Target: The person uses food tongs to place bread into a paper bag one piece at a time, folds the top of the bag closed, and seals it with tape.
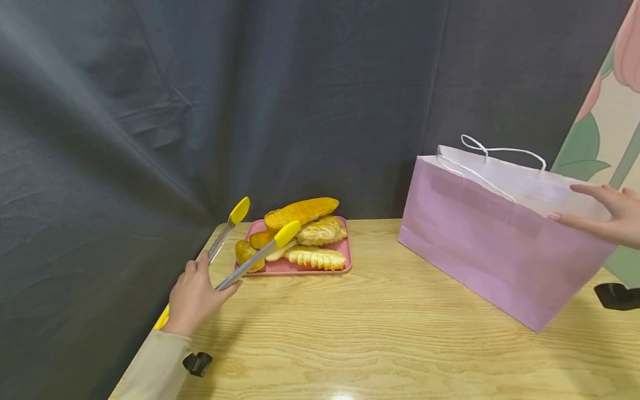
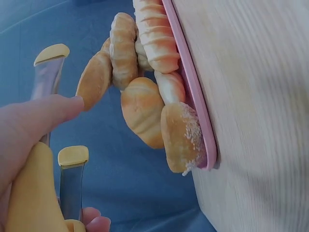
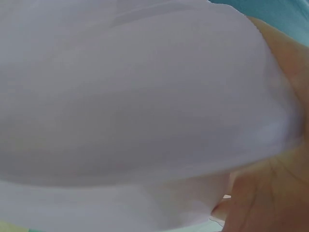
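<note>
My left hand [image 1: 197, 294] holds a pair of metal tongs [image 1: 255, 261] with yellow tips, whose arms stand apart. In the head view one tip overlaps several bread rolls [image 1: 316, 258] piled on a pink tray [image 1: 300, 272]. The left wrist view shows my thumb along one arm of the tongs and nothing between the tips. On the right, a light purple paper bag [image 1: 480, 239] with white cord handles stands upright, its mouth apart. My right hand [image 1: 617, 214] touches the bag's right upper end, thumb and fingers stretched and spread at the rim. In the right wrist view paper hides part of it.
The wooden table [image 1: 345, 333] carries the tray and the bag. A dark curtain [image 1: 320, 100] hangs right behind them and along the left edge. At the far right is a panel [image 1: 595, 144] with a pink-and-green flower print.
</note>
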The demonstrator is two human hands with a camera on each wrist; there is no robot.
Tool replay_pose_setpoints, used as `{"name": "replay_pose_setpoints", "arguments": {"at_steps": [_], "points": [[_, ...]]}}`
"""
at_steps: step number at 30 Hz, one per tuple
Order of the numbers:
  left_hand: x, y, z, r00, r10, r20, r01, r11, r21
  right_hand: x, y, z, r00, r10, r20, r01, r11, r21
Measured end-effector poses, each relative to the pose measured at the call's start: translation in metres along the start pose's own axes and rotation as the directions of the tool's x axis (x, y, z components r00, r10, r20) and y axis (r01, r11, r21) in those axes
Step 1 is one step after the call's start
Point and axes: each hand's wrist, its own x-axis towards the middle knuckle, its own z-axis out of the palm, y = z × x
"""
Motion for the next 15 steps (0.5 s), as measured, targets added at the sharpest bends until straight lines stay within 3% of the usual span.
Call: {"name": "replay_pose_setpoints", "arguments": {"at_steps": [9, 15], "points": [[0.0053, 0.0046, 0.0003, 0.999, 0.015, 0.030, -0.016, 1.000, 0.002, -0.0009, 0.0037, -0.0032, 0.996, -0.024, 0.084, 0.019, 0.998, 0.053], [0.0059, 0.0073, -0.0002, 0.998, 0.007, 0.057, -0.006, 1.000, -0.012, -0.0041, -0.0018, -0.0061, 0.996, -0.045, 0.083, 0.041, 0.998, 0.049]]}}
